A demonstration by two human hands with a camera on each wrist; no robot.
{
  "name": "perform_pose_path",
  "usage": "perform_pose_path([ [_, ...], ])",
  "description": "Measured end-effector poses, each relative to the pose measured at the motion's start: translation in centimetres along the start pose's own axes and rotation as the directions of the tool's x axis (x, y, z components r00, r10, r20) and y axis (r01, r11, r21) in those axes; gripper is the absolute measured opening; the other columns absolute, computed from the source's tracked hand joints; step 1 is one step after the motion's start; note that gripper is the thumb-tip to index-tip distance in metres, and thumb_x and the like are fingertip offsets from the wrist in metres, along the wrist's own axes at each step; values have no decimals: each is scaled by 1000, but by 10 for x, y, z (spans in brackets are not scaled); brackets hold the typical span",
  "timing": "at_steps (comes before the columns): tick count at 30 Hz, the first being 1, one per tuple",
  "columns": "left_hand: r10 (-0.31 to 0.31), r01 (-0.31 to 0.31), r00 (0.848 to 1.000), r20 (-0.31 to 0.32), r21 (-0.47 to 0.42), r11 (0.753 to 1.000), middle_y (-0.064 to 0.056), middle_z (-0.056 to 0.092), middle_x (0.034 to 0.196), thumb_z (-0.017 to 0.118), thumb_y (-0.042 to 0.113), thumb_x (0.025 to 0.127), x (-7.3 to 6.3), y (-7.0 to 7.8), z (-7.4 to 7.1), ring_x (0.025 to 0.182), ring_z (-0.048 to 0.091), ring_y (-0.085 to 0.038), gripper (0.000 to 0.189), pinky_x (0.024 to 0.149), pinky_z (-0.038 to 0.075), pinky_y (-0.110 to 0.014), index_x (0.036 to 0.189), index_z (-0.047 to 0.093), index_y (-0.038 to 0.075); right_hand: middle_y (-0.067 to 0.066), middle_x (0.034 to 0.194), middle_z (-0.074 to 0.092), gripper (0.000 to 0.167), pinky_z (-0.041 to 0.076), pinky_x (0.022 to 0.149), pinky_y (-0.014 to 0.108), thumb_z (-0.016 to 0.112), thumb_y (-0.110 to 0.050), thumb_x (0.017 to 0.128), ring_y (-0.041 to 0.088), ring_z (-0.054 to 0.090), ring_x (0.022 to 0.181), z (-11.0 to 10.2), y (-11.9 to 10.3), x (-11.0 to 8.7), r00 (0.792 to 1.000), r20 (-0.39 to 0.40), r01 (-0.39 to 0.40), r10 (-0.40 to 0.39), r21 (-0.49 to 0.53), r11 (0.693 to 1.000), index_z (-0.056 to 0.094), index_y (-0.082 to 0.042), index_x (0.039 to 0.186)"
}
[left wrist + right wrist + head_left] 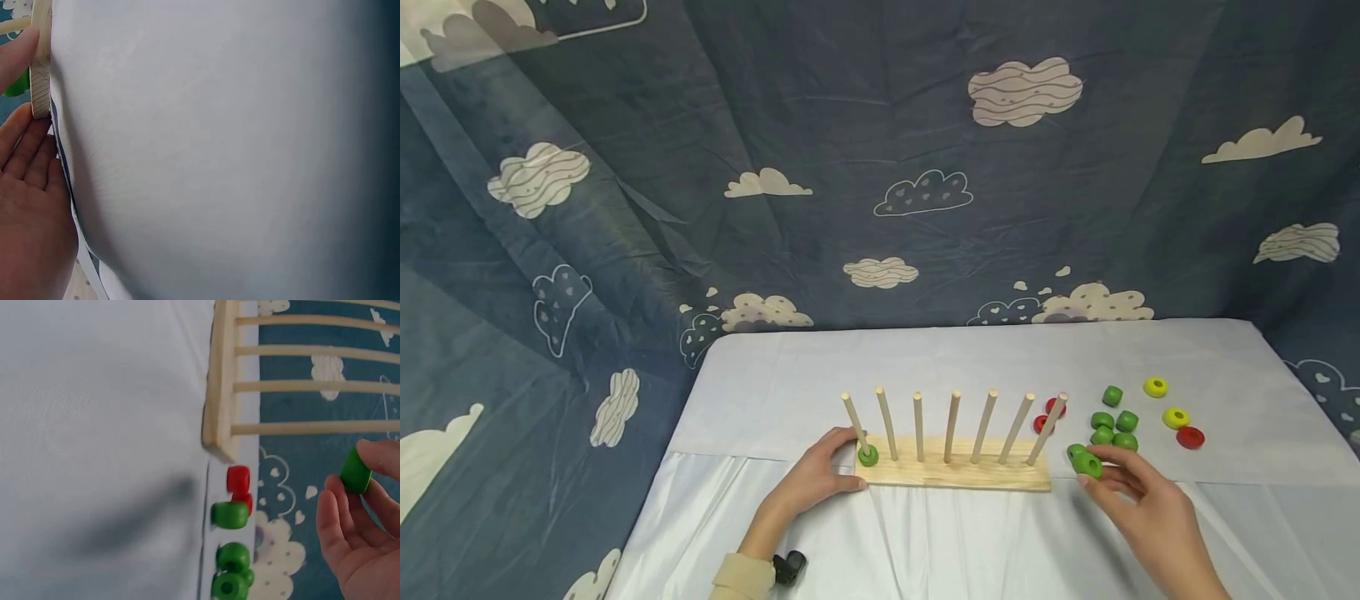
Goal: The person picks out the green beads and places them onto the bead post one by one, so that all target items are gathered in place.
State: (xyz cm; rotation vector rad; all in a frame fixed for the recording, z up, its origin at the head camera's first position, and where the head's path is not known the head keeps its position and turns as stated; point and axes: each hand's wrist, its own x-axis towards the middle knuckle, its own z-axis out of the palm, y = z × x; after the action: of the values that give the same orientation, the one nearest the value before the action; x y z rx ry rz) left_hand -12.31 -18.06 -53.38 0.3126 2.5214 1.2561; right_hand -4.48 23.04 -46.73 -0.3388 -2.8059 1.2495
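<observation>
Right-hand fingers (1123, 457) pinch a green bead (1088, 465); left-hand fingers (837, 437) grip the pegboard (951, 475) by one end; too slack a pinch could let the bead slip and roll.

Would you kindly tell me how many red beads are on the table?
3: two red beads sit near the right end of the rack, partly behind its rightmost peg in the head view; a third lies beside a yellow bead. No others show.
</observation>
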Motion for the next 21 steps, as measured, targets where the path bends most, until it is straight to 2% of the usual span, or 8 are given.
perform_pose_path([
  [5,0,0,1000,1,8,1000,8,51,139,85,29,75,0,1,0,141,35,-23,74,115,26,-50,141,52,22,7,121,61,49,52,70,10,78,-25,86,20,61,95,-1,-13,-8,999,-21,47,-47,1,999,59,-13,130],
  [8,-2,2,1000,1,14,1000,8,51,139,85,29,75,0,1,0,140,35,-24,74,115,26,-50,140,52,22,5,119,61,47,50,72,8,78,-24,86,9,60,92,-2,-20,-12,996,-37,82,-82,-1,997,60,-16,128],
  [12,2,-2,1000,4,17,1000,7,51,139,85,29,75,0,1,-1,140,36,-24,73,115,26,-50,140,53,21,1,115,61,46,45,77,4,80,-22,84,1,56,89,-3,-29,-17,988,-46,146,-147,-23,989,62,-17,126],
  [16,12,-12,1000,8,14,1000,7,51,138,85,28,75,0,1,-2,140,36,-23,73,115,27,-49,140,53,21,-3,111,61,46,41,78,0,82,-16,81,6,58,88,-3,-38,-21,976,-50,209,-211,-54,976,64,-17,123],
  [21,12,-13,1000,8,11,1000,9,52,137,85,29,75,0,2,-2,139,36,-22,72,115,27,-49,140,53,22,-7,107,62,49,42,79,2,85,-8,76,8,60,86,-4,-48,-24,955,-37,291,-294,-68,954,66,-19,119],
])
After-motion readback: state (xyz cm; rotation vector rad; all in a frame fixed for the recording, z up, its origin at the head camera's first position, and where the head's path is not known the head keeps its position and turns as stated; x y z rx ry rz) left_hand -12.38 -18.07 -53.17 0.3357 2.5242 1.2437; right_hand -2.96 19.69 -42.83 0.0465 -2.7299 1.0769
